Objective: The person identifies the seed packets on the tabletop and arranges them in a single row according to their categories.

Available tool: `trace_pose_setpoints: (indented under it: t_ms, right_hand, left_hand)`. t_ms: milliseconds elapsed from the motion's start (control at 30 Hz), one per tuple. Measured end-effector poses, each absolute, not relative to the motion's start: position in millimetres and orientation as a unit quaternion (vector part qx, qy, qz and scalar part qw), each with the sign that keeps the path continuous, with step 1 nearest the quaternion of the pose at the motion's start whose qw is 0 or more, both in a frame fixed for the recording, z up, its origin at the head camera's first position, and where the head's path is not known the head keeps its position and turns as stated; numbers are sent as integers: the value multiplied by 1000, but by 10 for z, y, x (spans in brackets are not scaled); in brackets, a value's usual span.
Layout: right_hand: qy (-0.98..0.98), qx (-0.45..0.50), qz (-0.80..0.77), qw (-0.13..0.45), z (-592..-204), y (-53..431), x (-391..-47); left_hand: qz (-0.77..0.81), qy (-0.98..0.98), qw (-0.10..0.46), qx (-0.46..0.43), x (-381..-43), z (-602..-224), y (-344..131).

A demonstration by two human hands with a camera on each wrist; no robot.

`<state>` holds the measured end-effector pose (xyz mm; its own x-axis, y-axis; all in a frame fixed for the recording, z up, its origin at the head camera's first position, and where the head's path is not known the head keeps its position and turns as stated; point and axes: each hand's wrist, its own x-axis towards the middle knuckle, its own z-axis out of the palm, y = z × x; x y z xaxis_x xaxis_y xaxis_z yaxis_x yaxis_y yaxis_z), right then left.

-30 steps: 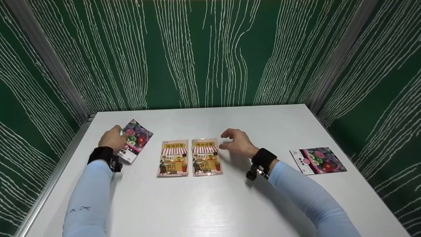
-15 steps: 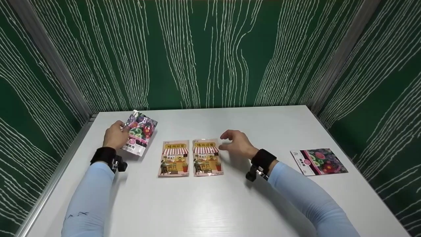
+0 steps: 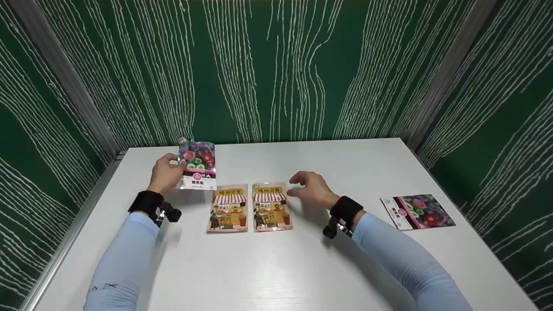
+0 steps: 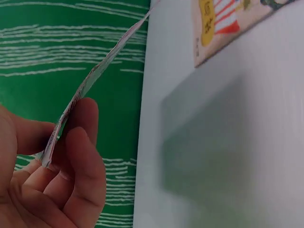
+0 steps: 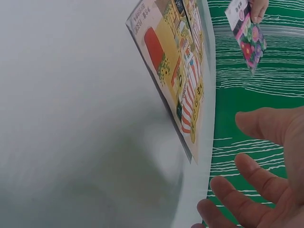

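Observation:
My left hand point(image 3: 167, 173) pinches a flower seed packet point(image 3: 199, 160) by its left edge, thumb in front, and holds it upright above the table. In the left wrist view that packet point(image 4: 95, 71) shows edge-on between thumb and fingers, its shadow on the table. Two pink seed packets with a striped shop awning lie side by side: a left one point(image 3: 228, 211) and a right one point(image 3: 272, 209). My right hand point(image 3: 314, 188) is beside the right one, fingers loosely bent and holding nothing. In the right wrist view its fingers point(image 5: 268, 183) stand apart from the packet.
A second flower seed packet point(image 3: 418, 211) lies sideways on the white table point(image 3: 268, 268), near its right edge. Green walls point(image 3: 281, 73) with white wavy lines close off the back and both sides.
My left hand has lifted the flower seed packet off the table, carried it right and turned it from tilted to nearly straight. My right hand and the other packets stay in place.

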<state>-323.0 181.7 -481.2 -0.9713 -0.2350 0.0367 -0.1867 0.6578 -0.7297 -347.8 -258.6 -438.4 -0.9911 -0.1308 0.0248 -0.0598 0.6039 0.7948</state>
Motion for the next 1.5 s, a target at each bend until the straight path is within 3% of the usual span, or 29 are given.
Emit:
trace_pose_setpoints:
  t_ms: [467,1500]
  right_hand:
    - [903,-115,-413,43,-4808,1766,-3211]
    - [843,-111,-518,91,-4783,1682,-3181]
  left_hand:
    - [-562,-827,-20,17,-3422,-4286,-2158]
    - [-563,-817,-91,-78,-3358,-4519,-1084]
